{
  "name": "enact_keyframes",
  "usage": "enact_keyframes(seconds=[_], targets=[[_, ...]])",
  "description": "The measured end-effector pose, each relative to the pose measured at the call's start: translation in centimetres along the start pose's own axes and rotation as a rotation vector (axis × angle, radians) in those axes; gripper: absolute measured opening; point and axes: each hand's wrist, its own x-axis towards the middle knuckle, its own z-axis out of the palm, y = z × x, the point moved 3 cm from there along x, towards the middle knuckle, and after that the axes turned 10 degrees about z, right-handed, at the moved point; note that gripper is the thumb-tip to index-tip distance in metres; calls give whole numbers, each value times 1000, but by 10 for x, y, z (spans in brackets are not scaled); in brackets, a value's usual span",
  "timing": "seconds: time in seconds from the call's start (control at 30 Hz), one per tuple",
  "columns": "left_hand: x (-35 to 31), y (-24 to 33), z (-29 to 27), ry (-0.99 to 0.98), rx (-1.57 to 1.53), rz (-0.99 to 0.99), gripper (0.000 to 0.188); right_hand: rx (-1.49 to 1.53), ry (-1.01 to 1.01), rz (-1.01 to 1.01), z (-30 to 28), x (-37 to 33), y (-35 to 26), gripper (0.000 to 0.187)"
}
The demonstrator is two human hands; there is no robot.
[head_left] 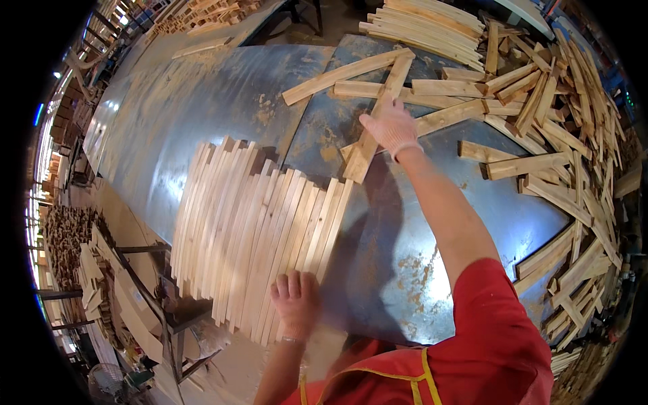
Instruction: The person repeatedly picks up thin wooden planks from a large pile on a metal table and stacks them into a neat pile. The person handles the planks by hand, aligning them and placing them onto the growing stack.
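Broadly, a dark, shiny tabletop (smudged with tan patches) spreads out, a jumbled heap of wooden slats along its right side. Toward the left, a row of pale strips lies side by side, ends uneven. A neater stack of boards shows at the far side. One slanting slat crosses others, its near end close to the row's right-hand strip. The right hand is over it, thumb spread; whether its fingers grip, I cannot tell. The left hand curls its fingers over the row's near ends, any grasp hidden.
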Motion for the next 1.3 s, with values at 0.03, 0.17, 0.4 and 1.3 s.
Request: enact_keyframes(seconds=[0.03,0.17,0.4,1.3], targets=[[0,-1,0,-33,0,-5,33,-66,-30,24,6,16,-6,88],[4,-1,-6,-78,-21,-12,35,-190,-116,57,32,35,-6,100],[0,-6,-13,6,-46,-1,29,-117,-35,-35,-5,-67,121,72],[-197,20,-56,5,-433,161,77,-431,204,268,-63,-362,218,78]])
